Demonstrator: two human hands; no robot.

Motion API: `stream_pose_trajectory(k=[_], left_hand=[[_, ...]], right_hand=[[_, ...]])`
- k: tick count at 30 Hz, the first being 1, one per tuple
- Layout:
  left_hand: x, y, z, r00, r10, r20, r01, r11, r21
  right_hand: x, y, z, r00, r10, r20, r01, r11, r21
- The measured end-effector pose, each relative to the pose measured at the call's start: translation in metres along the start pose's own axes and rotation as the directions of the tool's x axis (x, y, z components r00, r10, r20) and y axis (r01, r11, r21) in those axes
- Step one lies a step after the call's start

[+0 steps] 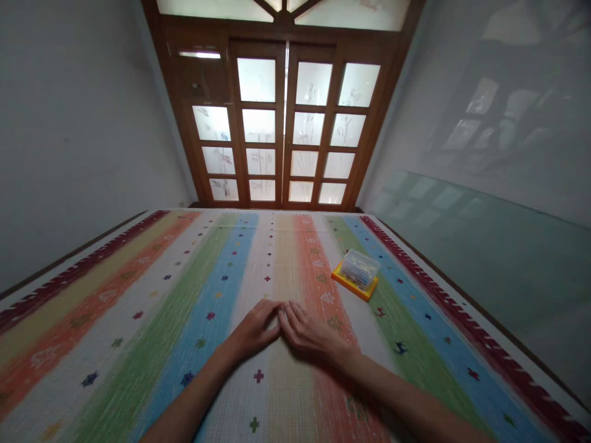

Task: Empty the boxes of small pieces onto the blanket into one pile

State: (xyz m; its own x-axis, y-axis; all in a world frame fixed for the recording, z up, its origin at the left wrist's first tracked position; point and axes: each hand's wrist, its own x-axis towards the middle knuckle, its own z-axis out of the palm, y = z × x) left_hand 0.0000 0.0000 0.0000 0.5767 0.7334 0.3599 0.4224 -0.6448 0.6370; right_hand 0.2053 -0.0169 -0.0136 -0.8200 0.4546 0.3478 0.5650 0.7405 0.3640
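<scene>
My left hand [255,329] rests on the striped tablecloth [290,394], its thumb apart from its bent fingers. Against its fingertips lies my right hand [311,332], palm down, with the fingers stretched out side by side. The two hands meet at the tips over the cream stripe, and I see nothing held in either. Beyond my right hand, to the right, a clear plastic box [360,269] with a stack of flat pieces inside sits on a yellow-orange tray [353,287]. What the pieces are is too small to tell.
The cloth carries several coloured stripes and small woven figures. At the far end stand wooden doors [282,123] with frosted panes. A white wall [83,123] borders the left side; a glossy panel [484,240] runs along the right.
</scene>
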Motion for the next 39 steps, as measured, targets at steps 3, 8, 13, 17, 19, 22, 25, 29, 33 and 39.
stream_pose_trajectory(k=[3, 8, 13, 17, 19, 22, 25, 29, 33, 39], left_hand=[[0.002, 0.001, 0.000, 1.000, -0.014, -0.014, 0.014, 0.999, -0.031], [0.002, -0.001, -0.001, 0.999, -0.043, -0.002, 0.043, 0.997, -0.068], [-0.001, -0.005, 0.001, 0.998, -0.070, -0.003, 0.069, 0.988, -0.141], [-0.003, -0.004, 0.000, 0.993, -0.120, 0.007, 0.117, 0.953, -0.278], [-0.003, 0.000, -0.001, 0.992, -0.124, 0.024, 0.124, 0.930, -0.345], [-0.003, 0.005, -0.003, 0.991, -0.117, 0.071, 0.135, 0.904, -0.405], [-0.004, 0.003, -0.008, 0.991, -0.120, 0.059, 0.133, 0.923, -0.361], [-0.007, -0.017, -0.024, 0.977, -0.181, -0.117, 0.160, 0.972, -0.174], [-0.016, -0.045, -0.049, 0.919, -0.229, -0.319, 0.241, 0.971, -0.004], [-0.036, -0.072, -0.077, 0.876, -0.005, -0.483, 0.214, 0.900, 0.380]], right_hand=[[0.003, 0.003, 0.000, 0.999, -0.026, 0.027, 0.025, 1.000, 0.013], [0.008, 0.017, -0.007, 0.998, -0.003, 0.058, -0.008, 0.982, 0.189], [0.004, 0.039, -0.013, 0.940, 0.312, 0.138, -0.323, 0.682, 0.656], [0.005, 0.046, -0.003, 0.701, 0.653, 0.285, -0.441, 0.083, 0.894], [0.008, 0.047, 0.005, 0.603, 0.714, 0.356, -0.409, -0.106, 0.906], [0.015, 0.047, 0.012, 0.554, 0.728, 0.403, -0.359, -0.227, 0.905], [0.018, 0.047, 0.015, 0.591, 0.681, 0.431, -0.328, -0.286, 0.901], [0.014, 0.043, 0.018, 0.580, 0.651, 0.490, -0.305, -0.384, 0.871], [0.007, 0.036, 0.022, 0.549, 0.672, 0.498, -0.280, -0.414, 0.866], [0.001, 0.033, 0.016, 0.597, 0.689, 0.410, -0.398, -0.189, 0.898]])
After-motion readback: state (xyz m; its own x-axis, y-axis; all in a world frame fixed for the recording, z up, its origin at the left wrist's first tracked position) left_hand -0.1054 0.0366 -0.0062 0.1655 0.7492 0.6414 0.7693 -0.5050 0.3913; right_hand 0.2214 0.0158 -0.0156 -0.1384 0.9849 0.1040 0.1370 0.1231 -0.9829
